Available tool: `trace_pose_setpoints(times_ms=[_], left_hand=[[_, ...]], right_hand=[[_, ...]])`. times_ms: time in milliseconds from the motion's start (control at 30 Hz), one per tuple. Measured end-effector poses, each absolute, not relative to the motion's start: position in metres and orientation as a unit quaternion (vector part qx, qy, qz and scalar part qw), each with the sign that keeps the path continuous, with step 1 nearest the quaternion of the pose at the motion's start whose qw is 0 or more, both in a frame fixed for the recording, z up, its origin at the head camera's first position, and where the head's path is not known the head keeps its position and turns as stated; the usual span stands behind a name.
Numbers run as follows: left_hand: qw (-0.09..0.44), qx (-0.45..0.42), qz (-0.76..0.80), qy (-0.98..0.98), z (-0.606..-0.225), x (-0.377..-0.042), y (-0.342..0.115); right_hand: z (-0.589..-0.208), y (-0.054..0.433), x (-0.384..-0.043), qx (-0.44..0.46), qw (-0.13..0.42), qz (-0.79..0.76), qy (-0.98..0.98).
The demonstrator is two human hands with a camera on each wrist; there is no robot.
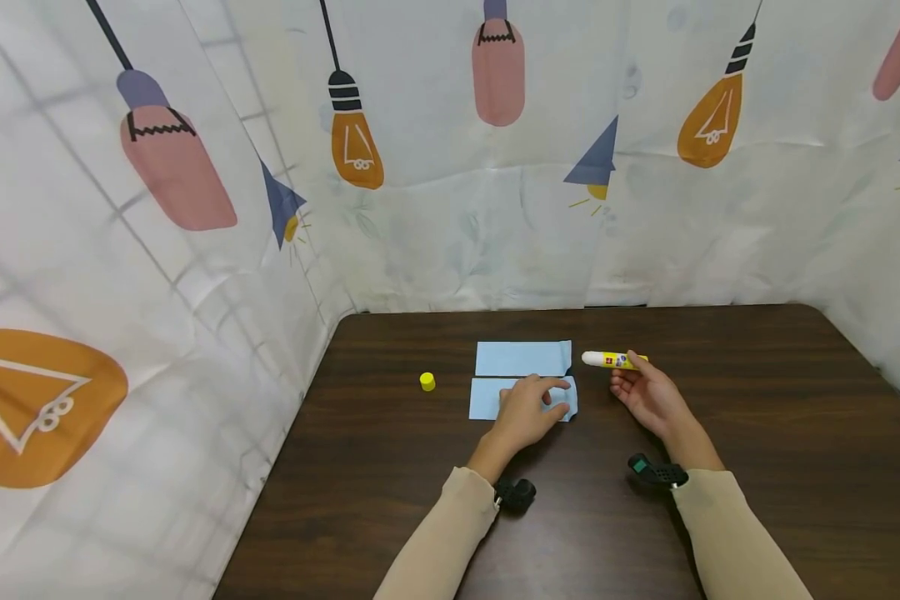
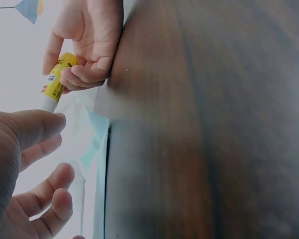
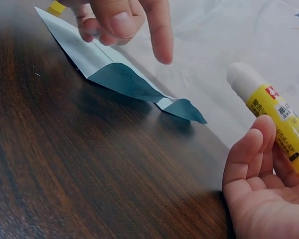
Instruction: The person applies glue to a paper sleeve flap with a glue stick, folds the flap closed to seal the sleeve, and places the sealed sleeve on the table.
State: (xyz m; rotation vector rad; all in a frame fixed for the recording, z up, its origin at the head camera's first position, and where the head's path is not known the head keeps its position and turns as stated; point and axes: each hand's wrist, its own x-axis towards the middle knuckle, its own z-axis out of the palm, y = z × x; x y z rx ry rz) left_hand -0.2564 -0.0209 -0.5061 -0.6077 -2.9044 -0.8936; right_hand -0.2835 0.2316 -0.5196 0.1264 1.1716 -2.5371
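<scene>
My right hand (image 1: 658,402) grips a yellow glue stick (image 1: 617,360) by its rear half; its white front end points left. In the right wrist view the glue stick (image 3: 279,112) is uncapped and its fingers curl along the yellow barrel. Two light blue paper strips lie one behind the other on the table: a far strip (image 1: 521,358) and a near strip (image 1: 484,400). Their right ends curl up off the wood. Over the near strip hovers my left hand (image 1: 527,412), thumb and fingers apart, with nothing between them.
A small yellow cap (image 1: 427,382) stands on the dark wooden table (image 1: 360,467), left of the strips. Behind the table's far edge hangs a white curtain (image 1: 435,242) printed with lamps, and it runs along the left side too.
</scene>
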Motion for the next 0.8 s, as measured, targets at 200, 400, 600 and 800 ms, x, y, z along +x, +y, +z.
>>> trace_pose_setpoints(times_ms=[200, 400, 600, 800], left_hand=[[0.015, -0.185, -0.285, -0.940, -0.505, -0.259, -0.016], [0.001, -0.185, -0.285, -0.941, -0.506, -0.261, -0.013], [-0.002, -0.184, -0.259, -0.948, -0.506, -0.263, -0.009], [-0.010, -0.179, -0.238, -0.955, -0.501, -0.265, -0.005]], right_hand=[[-0.521, 0.231, -0.284, 0.049, 0.172, -0.896, 0.406], [-0.521, 0.230, -0.285, 0.050, 0.171, -0.890, 0.419], [-0.521, 0.231, -0.285, 0.045, 0.170, -0.889, 0.424], [-0.521, 0.232, -0.286, 0.037, 0.171, -0.889, 0.423]])
